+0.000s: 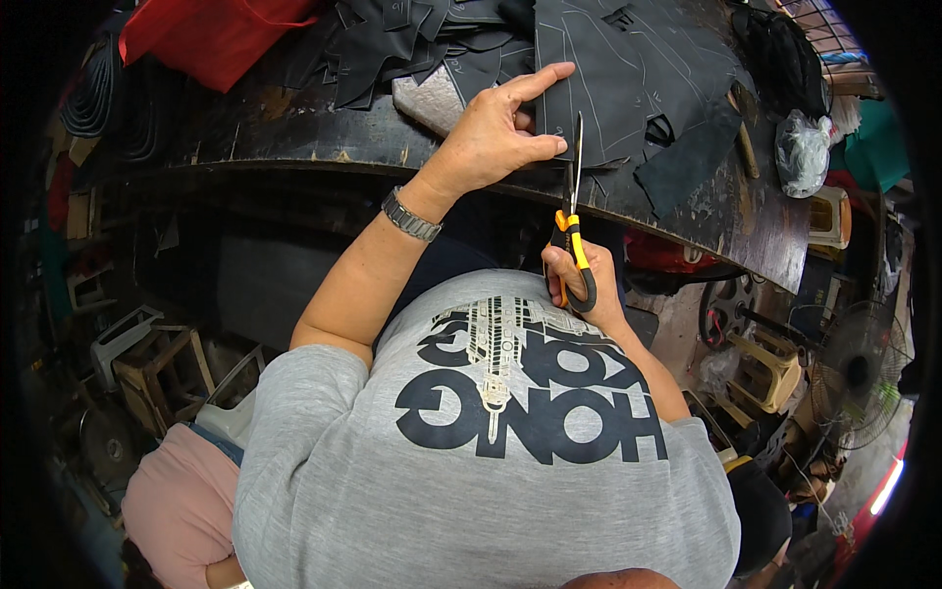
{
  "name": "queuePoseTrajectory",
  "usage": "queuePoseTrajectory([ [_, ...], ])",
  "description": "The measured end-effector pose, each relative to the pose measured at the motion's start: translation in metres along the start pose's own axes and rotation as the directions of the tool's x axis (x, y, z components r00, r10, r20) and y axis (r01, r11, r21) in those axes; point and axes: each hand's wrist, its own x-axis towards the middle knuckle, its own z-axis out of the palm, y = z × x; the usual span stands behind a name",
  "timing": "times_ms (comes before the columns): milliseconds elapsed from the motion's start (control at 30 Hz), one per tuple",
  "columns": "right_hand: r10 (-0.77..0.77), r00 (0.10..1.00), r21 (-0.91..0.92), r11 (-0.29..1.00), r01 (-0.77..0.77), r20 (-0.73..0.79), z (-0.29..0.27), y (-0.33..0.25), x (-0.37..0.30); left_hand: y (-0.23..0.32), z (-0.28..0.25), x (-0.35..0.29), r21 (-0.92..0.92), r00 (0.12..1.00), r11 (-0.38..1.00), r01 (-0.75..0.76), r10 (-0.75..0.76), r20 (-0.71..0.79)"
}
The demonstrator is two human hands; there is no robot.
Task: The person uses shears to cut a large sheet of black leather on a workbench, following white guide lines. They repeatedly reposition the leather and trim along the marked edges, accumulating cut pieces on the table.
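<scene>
A dark sheet of leather-like material [599,83], marked with pale outlines, lies over the near edge of the workbench. My left hand [496,128] is at its left edge, index finger and thumb stretched apart over the sheet and the other fingers curled. In my right hand [603,270] is a pair of scissors [575,221] with yellow, orange and black handles. Its blades point away from me at the sheet's near edge and stand slightly apart. Whether they touch the material I cannot tell.
Cut dark pieces [392,49] are heaped at the back of the workbench [324,137]. A red cloth or bag [211,44] lies far left, a clear plastic bag [803,152] at the right. Stools [162,378] stand below left, beside a person in pink [182,501]. A fan [859,363] stands right.
</scene>
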Motion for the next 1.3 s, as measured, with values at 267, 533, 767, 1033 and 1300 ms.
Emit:
queuePoseTrajectory([
  [267, 0.038, 0.998, 0.000, 0.999, -0.039, -0.041, 0.001, 0.004, 0.000, -0.001, 0.001, 0.002, 0.032, 0.997, 0.997, -0.072, 0.072, 0.002],
  [533, 0.049, 0.997, -0.009, 0.999, -0.050, -0.062, 0.000, 0.001, -0.002, -0.004, -0.003, 0.003, -0.032, 1.000, 0.999, -0.018, 0.018, 0.002],
  [767, 0.049, 0.999, 0.010, 0.999, -0.049, -0.014, -0.008, -0.011, 0.005, -0.006, -0.003, 0.003, -0.034, 0.994, 0.994, -0.108, 0.107, -0.013],
  [1033, 0.007, 1.000, -0.020, 1.000, -0.008, -0.011, -0.006, -0.016, 0.009, 0.000, 0.003, -0.007, -0.082, 0.995, 0.991, -0.101, 0.099, -0.033],
  [1300, -0.051, 0.999, -0.029, 0.998, 0.050, -0.015, -0.003, -0.013, 0.008, -0.002, 0.004, -0.005, -0.039, 0.992, 0.992, -0.119, 0.117, -0.044],
])
